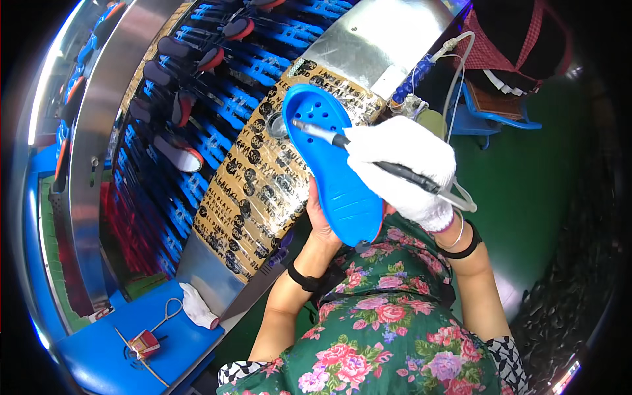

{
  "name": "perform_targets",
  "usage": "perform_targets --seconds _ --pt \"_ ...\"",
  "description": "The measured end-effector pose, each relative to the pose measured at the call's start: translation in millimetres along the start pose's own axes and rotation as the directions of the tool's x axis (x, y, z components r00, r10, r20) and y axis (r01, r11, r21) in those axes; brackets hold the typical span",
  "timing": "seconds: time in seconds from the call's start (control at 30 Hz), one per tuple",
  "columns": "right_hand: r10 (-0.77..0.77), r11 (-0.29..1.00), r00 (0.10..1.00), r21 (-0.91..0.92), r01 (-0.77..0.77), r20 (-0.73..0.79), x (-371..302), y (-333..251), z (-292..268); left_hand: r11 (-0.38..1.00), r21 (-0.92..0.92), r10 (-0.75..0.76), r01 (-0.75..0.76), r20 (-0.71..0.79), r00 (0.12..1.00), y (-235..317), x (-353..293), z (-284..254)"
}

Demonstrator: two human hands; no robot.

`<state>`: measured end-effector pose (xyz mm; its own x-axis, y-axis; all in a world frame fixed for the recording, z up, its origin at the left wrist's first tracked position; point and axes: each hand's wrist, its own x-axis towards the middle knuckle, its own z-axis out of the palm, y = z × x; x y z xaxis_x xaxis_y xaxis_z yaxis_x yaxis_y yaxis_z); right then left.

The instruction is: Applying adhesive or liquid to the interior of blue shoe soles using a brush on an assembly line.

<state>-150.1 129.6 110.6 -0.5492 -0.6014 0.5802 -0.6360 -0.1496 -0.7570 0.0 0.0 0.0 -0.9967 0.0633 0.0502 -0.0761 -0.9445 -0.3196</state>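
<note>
A bright blue shoe sole (pixel 349 187), with round holes near its far end, is tilted above the worktable's near edge. My bare left hand (pixel 320 212) grips it from beneath and along its left side; most of those fingers are hidden under the sole. In a white knit glove, my right hand (pixel 407 168) is closed round a slim pen-shaped tool (pixel 315 131) with a black body and a metal tip. That tip is over the holed end of the sole; whether it touches cannot be made out. A pale hose trails from the tool's back end.
Brown printed tape covers the worktable (pixel 257 191). To the left, a rack (pixel 224 125) carries dark shoes on blue holders. A white glove (pixel 195 307) and a small red object (pixel 143 344) lie on a blue surface. A blue-framed chair (pixel 500 120) stands at far right.
</note>
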Motion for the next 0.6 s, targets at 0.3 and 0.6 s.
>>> perform_targets --seconds 0.3,0.6 --pt "-0.14 0.988 0.99 -0.069 0.141 0.02 -4 -9 24 0.747 0.665 0.24 -0.009 -0.257 0.936 10 7 -13" --pt "-0.141 0.964 0.989 -0.233 0.125 -0.052 -13 -12 12 0.735 0.673 0.245 -0.087 -0.143 0.959 8 14 -10"
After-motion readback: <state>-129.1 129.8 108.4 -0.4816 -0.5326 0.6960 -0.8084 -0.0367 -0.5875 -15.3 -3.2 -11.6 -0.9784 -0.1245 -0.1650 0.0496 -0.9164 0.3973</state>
